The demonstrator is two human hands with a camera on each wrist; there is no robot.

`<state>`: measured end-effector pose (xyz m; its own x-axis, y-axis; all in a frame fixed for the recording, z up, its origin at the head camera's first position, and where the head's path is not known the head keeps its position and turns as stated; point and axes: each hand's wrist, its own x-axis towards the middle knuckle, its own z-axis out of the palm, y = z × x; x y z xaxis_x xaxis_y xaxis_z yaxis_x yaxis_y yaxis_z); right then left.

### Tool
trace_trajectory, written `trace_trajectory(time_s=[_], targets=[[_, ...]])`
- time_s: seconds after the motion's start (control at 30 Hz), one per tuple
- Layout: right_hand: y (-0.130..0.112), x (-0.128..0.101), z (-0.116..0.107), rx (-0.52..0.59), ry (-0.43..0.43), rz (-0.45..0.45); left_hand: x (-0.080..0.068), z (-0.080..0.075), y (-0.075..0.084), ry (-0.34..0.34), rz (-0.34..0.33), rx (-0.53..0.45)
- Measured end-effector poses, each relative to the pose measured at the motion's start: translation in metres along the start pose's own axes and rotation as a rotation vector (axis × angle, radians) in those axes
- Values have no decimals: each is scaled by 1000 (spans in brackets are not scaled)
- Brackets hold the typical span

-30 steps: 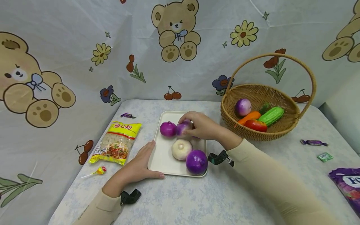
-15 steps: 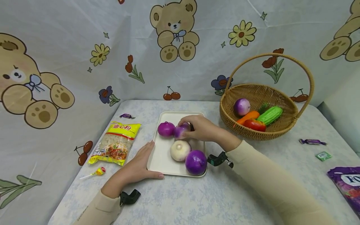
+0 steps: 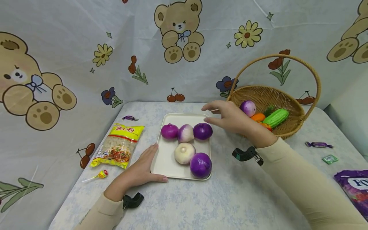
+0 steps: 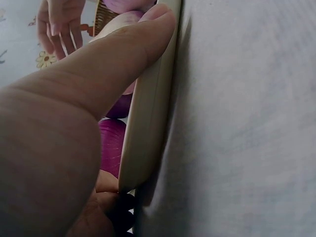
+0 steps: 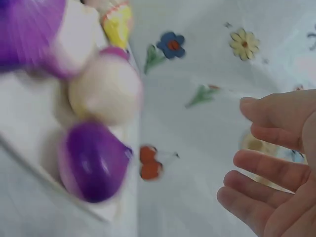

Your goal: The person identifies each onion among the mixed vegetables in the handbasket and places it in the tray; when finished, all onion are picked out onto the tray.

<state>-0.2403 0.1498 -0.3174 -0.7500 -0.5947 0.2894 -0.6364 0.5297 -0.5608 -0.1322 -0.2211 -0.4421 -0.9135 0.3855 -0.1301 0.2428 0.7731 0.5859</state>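
A cream tray (image 3: 168,159) holds several onions: a purple one (image 3: 170,131), a purple-white one (image 3: 185,133) and another purple one (image 3: 203,131) in the back row, then a white one (image 3: 185,153) and a large purple one (image 3: 200,165) in front. My left hand (image 3: 145,167) rests flat on the table, its thumb (image 4: 123,54) pressed along the tray's rim (image 4: 148,123). My right hand (image 3: 221,116) hovers open and empty between the tray and a wicker basket (image 3: 287,134). The right wrist view shows its fingers (image 5: 266,158) spread, beside blurred onions (image 5: 91,160).
The basket holds an onion (image 3: 248,108), a carrot (image 3: 257,117), a cucumber (image 3: 276,118) and a partly hidden tomato. A noodle packet (image 3: 119,145) and lollipop (image 3: 99,175) lie left of the tray. Wrapped candies (image 3: 319,145), a green sachet (image 3: 330,159) and a purple bag (image 3: 355,188) lie right.
My right hand let go of the purple-white onion and moved up and right toward the basket, uncovering the third onion in the back row. The left hand stayed put.
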Motion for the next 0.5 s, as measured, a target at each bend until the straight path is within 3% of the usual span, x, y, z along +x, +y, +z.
trace_trajectory(time_s=[0.27,0.5], targets=[[21,-12,-58,-28,48,186,0,0,-1,5,-4,9],[58,-13,-99,-72,-18,325,-1,0,-1,2,-12,-2]])
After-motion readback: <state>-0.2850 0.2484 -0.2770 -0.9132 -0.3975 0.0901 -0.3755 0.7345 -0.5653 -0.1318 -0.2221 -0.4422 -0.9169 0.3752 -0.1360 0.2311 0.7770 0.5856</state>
